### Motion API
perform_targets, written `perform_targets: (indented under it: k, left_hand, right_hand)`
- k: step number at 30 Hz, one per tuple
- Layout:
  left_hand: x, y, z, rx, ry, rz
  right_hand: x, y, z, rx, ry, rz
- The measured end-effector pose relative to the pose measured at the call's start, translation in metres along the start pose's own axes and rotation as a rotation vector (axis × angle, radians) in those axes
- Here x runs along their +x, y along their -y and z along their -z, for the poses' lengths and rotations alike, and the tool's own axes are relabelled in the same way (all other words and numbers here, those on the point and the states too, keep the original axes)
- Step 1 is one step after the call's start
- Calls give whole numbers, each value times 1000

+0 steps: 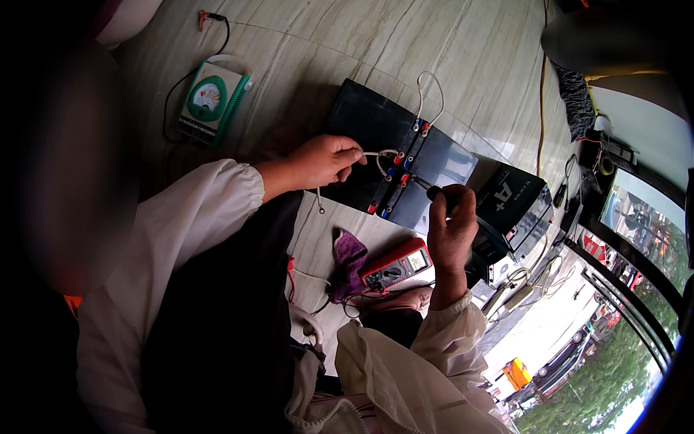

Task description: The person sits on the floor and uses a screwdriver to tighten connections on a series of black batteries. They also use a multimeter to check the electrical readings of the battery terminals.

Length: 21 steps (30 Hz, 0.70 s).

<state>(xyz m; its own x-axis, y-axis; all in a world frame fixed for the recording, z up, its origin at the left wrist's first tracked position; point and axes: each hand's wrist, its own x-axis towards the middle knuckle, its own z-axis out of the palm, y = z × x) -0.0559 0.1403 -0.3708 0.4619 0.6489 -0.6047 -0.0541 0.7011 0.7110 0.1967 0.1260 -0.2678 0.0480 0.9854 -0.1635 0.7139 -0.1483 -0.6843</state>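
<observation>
Black batteries (361, 108) stand side by side on the floor, with red and blue terminals along their adjoining edges. My left hand (329, 160) pinches a white cable (371, 153). One ring end of it hangs below that hand, and the other part runs toward the terminals. A short white loop (383, 168) lies at the middle terminals, and another white cable loop (439, 90) joins terminals at the far end. My right hand (454, 220) is closed round the dark handle of a screwdriver (432, 192), whose shaft points at a middle terminal. Whether its tip touches a screw I cannot tell.
A red multimeter (397, 271) lies near a purple cloth (350, 262). At far left sits a green-and-white meter (207, 101) with a black lead and clamp. More dark batteries (506, 195) stand right of my right hand, before cables and a glass door.
</observation>
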Motion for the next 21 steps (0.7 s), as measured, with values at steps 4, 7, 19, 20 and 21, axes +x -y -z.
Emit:
perform_targets:
  k: [4, 7, 19, 20, 21]
  left_hand:
    - [1, -1, -2, 8, -1, -1]
    - [2, 1, -1, 54, -2, -21]
    - [-5, -15, 6, -164, 21, 78]
    - [-4, -15, 6, -164, 25, 75]
    - [-3, -16, 5, -165, 30, 71]
  right_hand:
    - [3, -2, 0, 18, -7, 38]
    - [4, 5, 1, 40, -3, 21]
    - [-13, 28, 7, 116, 42, -8]
    - [-15, 28, 8, 114, 42, -6]
    - [-17, 27, 8, 125, 39, -7]
